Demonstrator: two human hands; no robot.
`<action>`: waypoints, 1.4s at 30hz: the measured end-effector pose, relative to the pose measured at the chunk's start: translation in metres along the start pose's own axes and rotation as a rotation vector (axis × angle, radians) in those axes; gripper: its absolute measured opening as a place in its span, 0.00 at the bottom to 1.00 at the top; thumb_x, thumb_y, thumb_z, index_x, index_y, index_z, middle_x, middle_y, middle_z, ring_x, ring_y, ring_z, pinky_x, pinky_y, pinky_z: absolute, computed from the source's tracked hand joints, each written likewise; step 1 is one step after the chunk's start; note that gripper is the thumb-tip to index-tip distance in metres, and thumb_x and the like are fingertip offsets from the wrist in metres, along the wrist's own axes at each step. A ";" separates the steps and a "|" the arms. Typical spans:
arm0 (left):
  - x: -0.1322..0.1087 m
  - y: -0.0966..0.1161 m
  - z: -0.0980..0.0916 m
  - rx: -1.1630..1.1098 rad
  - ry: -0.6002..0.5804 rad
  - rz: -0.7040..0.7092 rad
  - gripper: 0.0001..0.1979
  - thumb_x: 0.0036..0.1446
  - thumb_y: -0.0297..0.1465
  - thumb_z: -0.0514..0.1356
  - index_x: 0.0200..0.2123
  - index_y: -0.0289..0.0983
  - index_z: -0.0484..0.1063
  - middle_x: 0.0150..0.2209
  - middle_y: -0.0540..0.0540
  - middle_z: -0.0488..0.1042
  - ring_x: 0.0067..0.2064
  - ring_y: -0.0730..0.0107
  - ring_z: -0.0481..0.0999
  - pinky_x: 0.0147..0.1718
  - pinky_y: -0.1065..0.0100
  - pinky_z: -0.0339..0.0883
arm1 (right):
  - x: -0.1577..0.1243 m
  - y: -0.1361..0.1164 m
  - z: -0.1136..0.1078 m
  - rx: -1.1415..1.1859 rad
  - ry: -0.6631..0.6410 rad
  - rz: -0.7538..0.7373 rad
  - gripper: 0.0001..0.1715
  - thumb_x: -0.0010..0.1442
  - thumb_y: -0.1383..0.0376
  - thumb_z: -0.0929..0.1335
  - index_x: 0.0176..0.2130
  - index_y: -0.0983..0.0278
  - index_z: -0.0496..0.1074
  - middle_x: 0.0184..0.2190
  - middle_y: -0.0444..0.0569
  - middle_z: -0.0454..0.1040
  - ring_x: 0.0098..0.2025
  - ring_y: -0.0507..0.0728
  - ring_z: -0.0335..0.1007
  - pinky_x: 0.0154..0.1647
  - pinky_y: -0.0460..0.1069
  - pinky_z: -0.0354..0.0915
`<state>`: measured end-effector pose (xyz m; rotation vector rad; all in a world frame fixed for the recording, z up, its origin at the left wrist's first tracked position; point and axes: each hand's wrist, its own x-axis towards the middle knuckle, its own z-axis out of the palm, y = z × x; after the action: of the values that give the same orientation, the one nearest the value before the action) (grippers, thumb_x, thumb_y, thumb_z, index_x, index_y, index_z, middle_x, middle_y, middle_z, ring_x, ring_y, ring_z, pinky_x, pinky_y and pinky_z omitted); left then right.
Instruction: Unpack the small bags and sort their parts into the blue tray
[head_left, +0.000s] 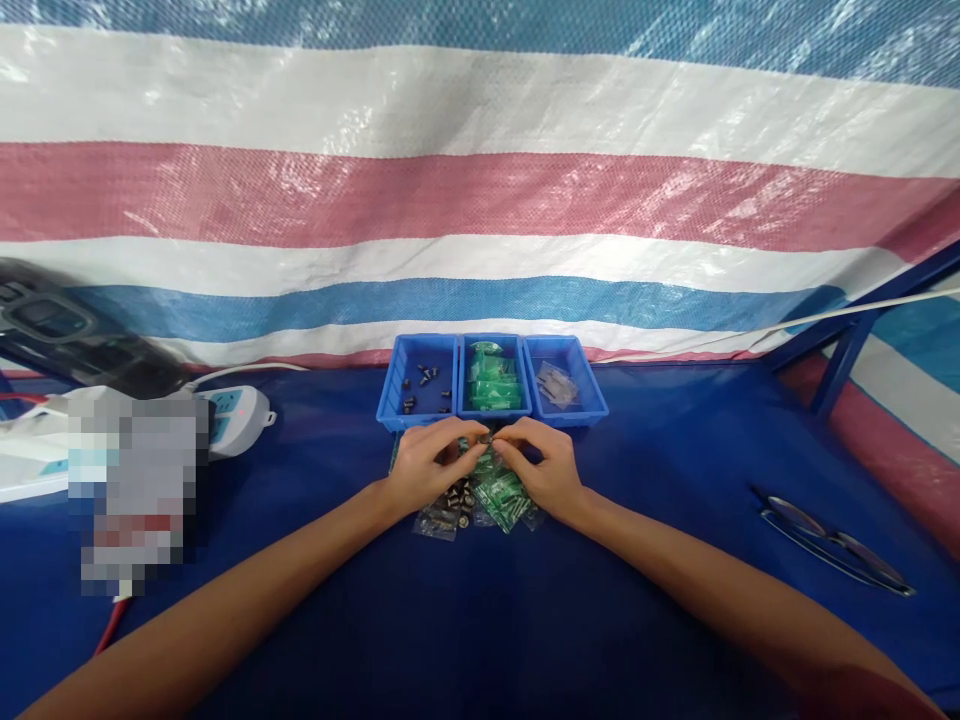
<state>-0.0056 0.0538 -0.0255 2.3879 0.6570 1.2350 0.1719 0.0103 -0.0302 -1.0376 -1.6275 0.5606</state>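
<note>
My left hand [429,456] and my right hand [541,462] meet at the middle of the blue table, fingertips pinched together on a small item I cannot make out. Under them lies a pile of small clear bags with green circuit boards [501,497] and dark small parts [450,505]. Just behind stand three blue bins side by side: the left bin [397,395] holds a few dark small parts, the middle bin [493,384] green boards, the right bin [589,395] clear bags.
A white power strip [238,412] with cables lies at the left, beside a blurred-out patch and a dark device [75,340]. Folded glasses [829,545] rest at the right. A striped tarp hangs behind the table.
</note>
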 end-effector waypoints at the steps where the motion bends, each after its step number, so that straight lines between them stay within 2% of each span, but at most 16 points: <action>1: 0.000 0.000 0.000 0.003 -0.005 -0.003 0.10 0.55 0.26 0.60 0.42 0.36 0.70 0.27 0.50 0.73 0.20 0.81 0.65 0.22 0.76 0.61 | 0.000 0.000 0.000 -0.002 0.001 -0.006 0.07 0.59 0.64 0.65 0.33 0.64 0.73 0.23 0.45 0.69 0.24 0.51 0.65 0.27 0.47 0.63; 7: 0.000 0.001 -0.001 0.012 0.008 -0.030 0.09 0.56 0.27 0.59 0.41 0.36 0.70 0.29 0.49 0.73 0.20 0.82 0.64 0.21 0.76 0.62 | -0.001 -0.001 -0.001 -0.006 -0.010 -0.025 0.08 0.60 0.64 0.65 0.35 0.63 0.73 0.23 0.46 0.69 0.25 0.52 0.66 0.27 0.47 0.64; 14: 0.000 0.002 -0.002 -0.012 0.025 -0.071 0.06 0.56 0.27 0.59 0.39 0.36 0.69 0.42 0.43 0.73 0.20 0.84 0.65 0.21 0.76 0.65 | 0.000 -0.002 0.000 0.006 -0.006 -0.020 0.07 0.59 0.65 0.65 0.34 0.64 0.74 0.22 0.45 0.69 0.24 0.51 0.65 0.26 0.47 0.63; 23: -0.001 -0.002 0.000 -0.024 0.028 -0.029 0.09 0.56 0.26 0.60 0.42 0.36 0.70 0.39 0.44 0.75 0.21 0.82 0.67 0.22 0.76 0.66 | 0.001 -0.003 -0.001 0.008 -0.014 -0.020 0.08 0.60 0.64 0.64 0.34 0.64 0.73 0.23 0.46 0.69 0.24 0.51 0.65 0.25 0.47 0.63; 28: 0.001 -0.002 0.000 0.007 0.025 0.007 0.10 0.57 0.25 0.59 0.43 0.37 0.72 0.37 0.45 0.76 0.37 0.70 0.76 0.36 0.70 0.71 | 0.001 -0.001 -0.001 0.010 -0.013 -0.020 0.07 0.60 0.65 0.65 0.35 0.64 0.73 0.23 0.46 0.69 0.24 0.51 0.65 0.26 0.47 0.63; 30: 0.000 -0.002 0.000 0.001 0.019 0.001 0.10 0.58 0.25 0.58 0.43 0.37 0.72 0.38 0.45 0.77 0.39 0.69 0.76 0.39 0.70 0.71 | 0.000 -0.001 -0.001 0.014 -0.017 -0.014 0.08 0.60 0.65 0.65 0.35 0.64 0.73 0.23 0.46 0.69 0.24 0.51 0.65 0.25 0.47 0.63; 37: -0.004 -0.004 0.000 0.057 0.036 -0.068 0.07 0.60 0.26 0.56 0.40 0.35 0.72 0.30 0.49 0.77 0.30 0.76 0.76 0.30 0.76 0.69 | -0.001 -0.001 -0.002 0.016 -0.022 -0.009 0.09 0.60 0.65 0.64 0.35 0.64 0.73 0.24 0.46 0.70 0.24 0.51 0.65 0.25 0.47 0.63; 42: -0.005 -0.004 0.001 0.075 0.039 -0.087 0.07 0.61 0.27 0.53 0.39 0.35 0.71 0.28 0.50 0.76 0.25 0.77 0.73 0.26 0.76 0.65 | -0.001 0.000 -0.003 0.015 -0.017 -0.010 0.09 0.60 0.64 0.64 0.36 0.64 0.73 0.24 0.46 0.70 0.24 0.51 0.66 0.26 0.47 0.64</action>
<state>-0.0085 0.0544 -0.0314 2.3733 0.8249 1.2434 0.1746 0.0088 -0.0302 -1.0153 -1.6409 0.5754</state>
